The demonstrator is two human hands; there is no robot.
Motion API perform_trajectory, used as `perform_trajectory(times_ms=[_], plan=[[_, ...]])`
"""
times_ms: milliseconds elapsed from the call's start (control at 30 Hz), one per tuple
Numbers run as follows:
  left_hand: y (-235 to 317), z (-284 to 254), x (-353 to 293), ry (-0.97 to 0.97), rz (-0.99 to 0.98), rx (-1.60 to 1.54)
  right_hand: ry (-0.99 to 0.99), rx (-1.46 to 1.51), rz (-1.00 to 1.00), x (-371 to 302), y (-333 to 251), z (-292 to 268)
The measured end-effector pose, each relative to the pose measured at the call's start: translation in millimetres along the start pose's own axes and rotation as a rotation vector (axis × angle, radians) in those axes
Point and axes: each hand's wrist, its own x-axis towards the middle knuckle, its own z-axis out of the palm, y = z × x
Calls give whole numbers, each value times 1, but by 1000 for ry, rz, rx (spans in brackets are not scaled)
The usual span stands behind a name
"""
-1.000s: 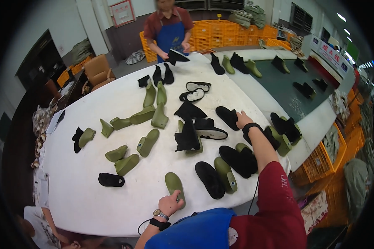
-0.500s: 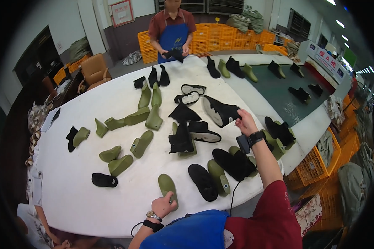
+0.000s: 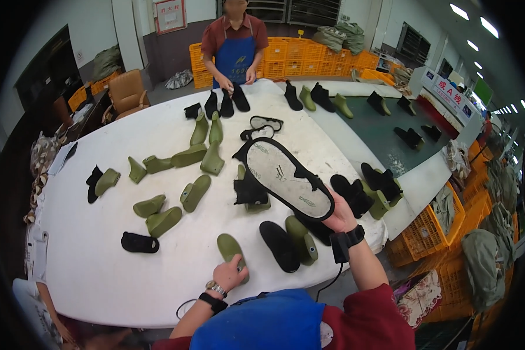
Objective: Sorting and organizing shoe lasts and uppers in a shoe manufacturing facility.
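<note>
In my right hand (image 3: 340, 213) is a black shoe upper (image 3: 286, 175), its pale sole side turned up and the fingers closed on one end. It hangs over the middle of the table and hides part of what lies beneath. My left hand (image 3: 230, 275) is curled on a green shoe last (image 3: 228, 244) lying near the table's front edge, a finger by its hole. Just right of that last lie a black shoe (image 3: 279, 246) and another green last (image 3: 300, 238). A black upper on a green last (image 3: 251, 192) stands partly behind the held upper.
Several green lasts (image 3: 163, 221) are spread over the white table (image 3: 93, 262). A black upper (image 3: 139, 242) lies at the left. Across the table stands a co-worker (image 3: 234, 55) among upright black boots (image 3: 211, 105). Orange crates (image 3: 414, 229) line the right side.
My right hand has brought the black upper nearer and turned its sole side up. My left hand remains on the green last. The co-worker has set a black boot down on the table.
</note>
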Motion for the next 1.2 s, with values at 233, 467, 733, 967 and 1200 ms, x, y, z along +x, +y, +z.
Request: perform_trajectory(times_ms=[233,467,733,967,1200], plan=[[-23,4,12,-86,-125,-347,88,-641,-217,-12,94,73],[-110,-3,-32,217,-568,-926,-436,-1976,-369,1,233,5],[-97,29,-32,113,-161,-708,-224,-2080,-344,11,212,17],[-71,20,-3,17,-64,-632,-71,-2031,230,0,199,-21],[-61,35,15,-78,-23,-733,-135,-2119,305,-11,139,-3]])
